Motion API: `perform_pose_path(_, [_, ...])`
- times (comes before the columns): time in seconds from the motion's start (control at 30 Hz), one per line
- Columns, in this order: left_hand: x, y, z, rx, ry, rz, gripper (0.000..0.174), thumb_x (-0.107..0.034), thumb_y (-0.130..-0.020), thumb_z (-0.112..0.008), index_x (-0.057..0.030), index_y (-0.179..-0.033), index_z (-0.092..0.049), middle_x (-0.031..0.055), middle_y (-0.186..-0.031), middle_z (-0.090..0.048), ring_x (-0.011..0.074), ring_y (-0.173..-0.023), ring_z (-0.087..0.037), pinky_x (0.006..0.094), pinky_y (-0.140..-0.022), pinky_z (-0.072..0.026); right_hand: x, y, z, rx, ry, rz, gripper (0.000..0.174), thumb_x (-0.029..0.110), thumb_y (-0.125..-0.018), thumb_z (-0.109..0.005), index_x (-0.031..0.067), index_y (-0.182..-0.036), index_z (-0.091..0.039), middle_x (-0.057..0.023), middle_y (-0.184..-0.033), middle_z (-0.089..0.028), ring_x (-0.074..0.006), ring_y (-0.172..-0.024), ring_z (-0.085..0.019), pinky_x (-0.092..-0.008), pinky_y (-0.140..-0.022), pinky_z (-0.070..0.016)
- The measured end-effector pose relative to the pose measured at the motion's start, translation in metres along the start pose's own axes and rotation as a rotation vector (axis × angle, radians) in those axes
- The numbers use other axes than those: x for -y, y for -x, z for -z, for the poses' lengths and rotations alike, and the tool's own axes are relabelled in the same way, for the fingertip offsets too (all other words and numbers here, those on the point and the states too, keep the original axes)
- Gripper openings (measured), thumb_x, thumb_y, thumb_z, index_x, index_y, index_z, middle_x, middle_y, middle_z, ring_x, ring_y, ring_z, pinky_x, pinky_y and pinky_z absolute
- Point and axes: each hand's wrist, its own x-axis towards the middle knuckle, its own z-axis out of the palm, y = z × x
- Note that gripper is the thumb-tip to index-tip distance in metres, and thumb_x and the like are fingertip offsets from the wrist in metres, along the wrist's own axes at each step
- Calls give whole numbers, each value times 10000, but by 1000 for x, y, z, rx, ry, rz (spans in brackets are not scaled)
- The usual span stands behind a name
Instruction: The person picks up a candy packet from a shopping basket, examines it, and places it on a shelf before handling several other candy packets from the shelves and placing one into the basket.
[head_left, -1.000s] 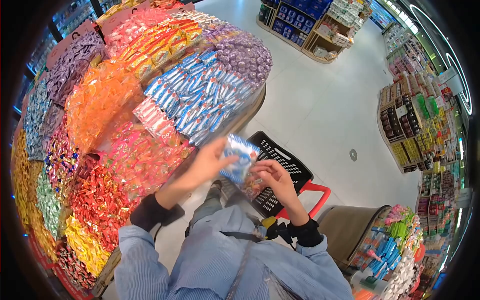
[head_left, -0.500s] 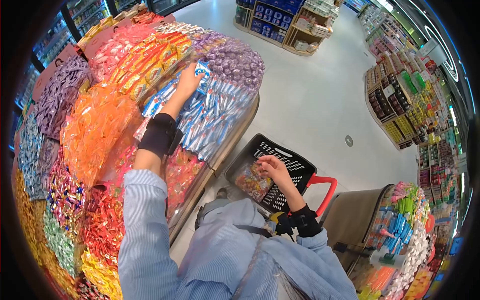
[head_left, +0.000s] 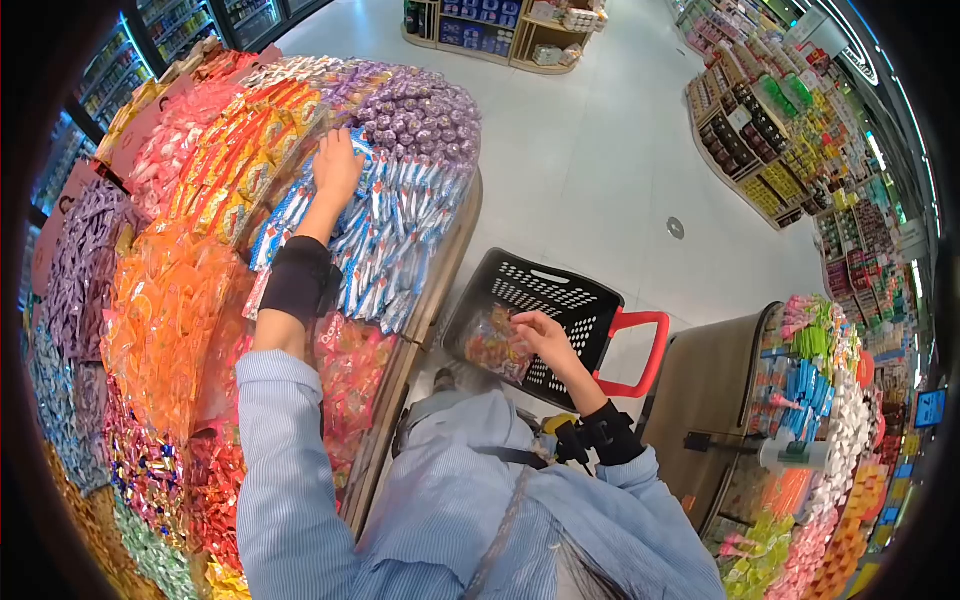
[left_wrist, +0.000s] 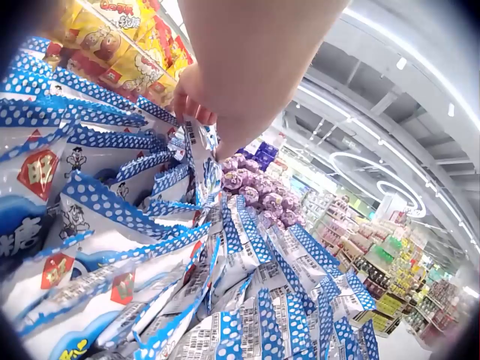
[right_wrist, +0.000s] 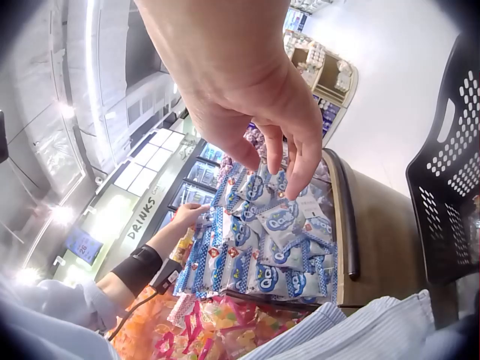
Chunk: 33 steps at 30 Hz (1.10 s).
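Note:
My left hand (head_left: 338, 168) is at the far end of a bin of blue-and-white candy packets (head_left: 385, 235). In the left wrist view its curled fingers (left_wrist: 196, 109) grip the top of one candy packet (left_wrist: 204, 161), which stands upright among the others. The forearm hides part of that grip. My right hand (head_left: 548, 338) hovers over a black shopping basket (head_left: 575, 290), its fingers loosely bent and holding nothing. Inside the basket lies a clear bag of colourful sweets (head_left: 492, 345). In the right wrist view, the right hand (right_wrist: 259, 112) overlaps the packets behind it.
Purple-wrapped sweets (head_left: 425, 115) adjoin the packets at the far end, and yellow-orange bags (head_left: 240, 150) lie to the left. Orange (head_left: 170, 320) and pink sweets (head_left: 350, 375) are nearer. A wooden edge (head_left: 400, 385) borders the display. The basket's red handle (head_left: 640, 355) points right.
My left hand has carried a candy packet from above the basket to the far end of the packet bin. My right hand has stayed over the basket. The head view has shifted.

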Motion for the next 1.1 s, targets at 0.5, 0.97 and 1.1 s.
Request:
perform_pose_path(0.5, [-135, 11, 94, -180, 1003, -88, 410, -186, -788, -590, 0, -1122, -443, 117, -1038, -547, 195, -918, -542, 306, -769, -429, -5, 3, 32, -72, -45, -46, 173, 109, -845, -489, 16, -989, -506, -69, -926, -562, -130, -757, -580, -228, -599, -475])
perform_pose_path(0.97, [-237, 121, 22, 314, 1460, 201, 393, -105, -835, -508, -1, -1176, -342, 107, -1038, -516, 160, -935, -509, 274, -792, -416, -50, 23, 121, -226, -127, -185, 212, 146, -858, -470, 17, -1024, -493, -71, -955, -556, -150, -813, -579, -262, -708, -485])
perform_pose_path(1.1, [-244, 163, -9, 449, 1471, 374, 396, -85, -829, -511, 3, -1175, -338, 109, -1029, -513, 141, -893, -513, 253, -771, -419, -67, 14, 136, -237, -134, -238, 189, 132, -853, -472, 24, -1008, -492, -67, -926, -567, -147, -780, -585, -249, -681, -486])
